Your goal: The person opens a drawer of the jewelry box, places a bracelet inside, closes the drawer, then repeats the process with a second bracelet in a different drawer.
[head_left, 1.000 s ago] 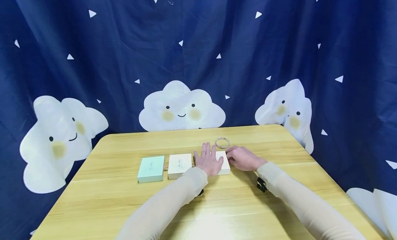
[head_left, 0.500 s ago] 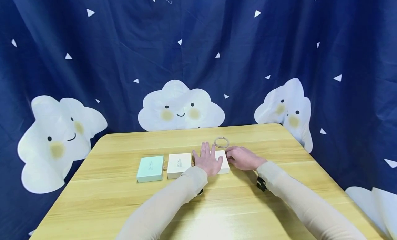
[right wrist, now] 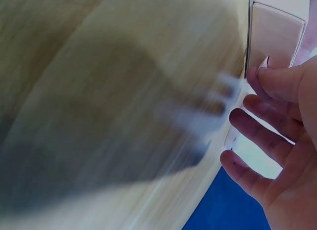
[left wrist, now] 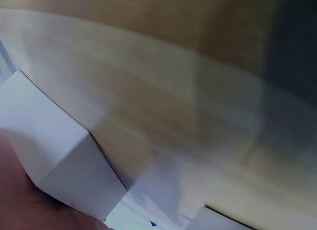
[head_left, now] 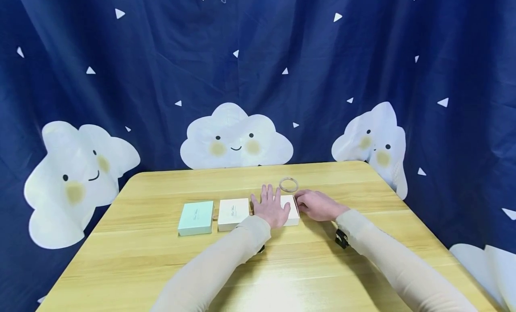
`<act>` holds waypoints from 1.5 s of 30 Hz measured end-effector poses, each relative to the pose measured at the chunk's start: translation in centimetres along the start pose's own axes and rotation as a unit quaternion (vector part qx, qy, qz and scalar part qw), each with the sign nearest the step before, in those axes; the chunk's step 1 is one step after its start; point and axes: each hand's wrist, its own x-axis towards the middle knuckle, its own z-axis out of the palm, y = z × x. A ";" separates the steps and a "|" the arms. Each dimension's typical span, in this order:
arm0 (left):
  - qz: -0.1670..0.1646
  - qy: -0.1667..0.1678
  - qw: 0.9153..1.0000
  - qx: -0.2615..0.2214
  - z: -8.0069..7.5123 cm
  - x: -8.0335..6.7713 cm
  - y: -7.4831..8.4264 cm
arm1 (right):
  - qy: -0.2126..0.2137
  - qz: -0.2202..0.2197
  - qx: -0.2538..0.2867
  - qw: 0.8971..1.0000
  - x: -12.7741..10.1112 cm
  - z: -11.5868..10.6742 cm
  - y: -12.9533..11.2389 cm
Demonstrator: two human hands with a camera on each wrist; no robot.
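Note:
A small white drawer box [head_left: 292,218] lies on the wooden table, third in a row of similar boxes. My left hand [head_left: 271,212] is spread flat across its top, fingers straight, hiding much of the lid. In the left wrist view the box's white corner [left wrist: 47,126] shows beside that hand. At the box's right end is my right hand [head_left: 319,205]. The right wrist view shows its thumb and forefinger pinching a small ribbon pull tab [right wrist: 264,63] on the pinkish drawer front [right wrist: 276,32]. The other fingers of that hand are loosely bent.
To the left stand a cream box [head_left: 233,211] and a mint-green box [head_left: 196,217], with a short brown tab [head_left: 215,217] between them. A thin bangle-like ring [head_left: 288,192] lies behind the white box. A blue cloud-print curtain [head_left: 258,70] hangs behind the table.
A narrow gap now shows at the white box's right end, where the drawer has slid slightly out to the right with my right hand. My left hand stays in place.

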 end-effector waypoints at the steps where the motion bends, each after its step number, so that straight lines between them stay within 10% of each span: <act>1: 0.000 0.001 1.000 0.000 0.0 0.0 0.0 | 0.000 0.000 0.000 1.000 0.0 0.0 0.0; 45: -0.005 0.001 1.000 0.000 1.2 1.1 -0.2 | -0.028 0.026 -0.008 0.999 -1.1 -1.0 1.7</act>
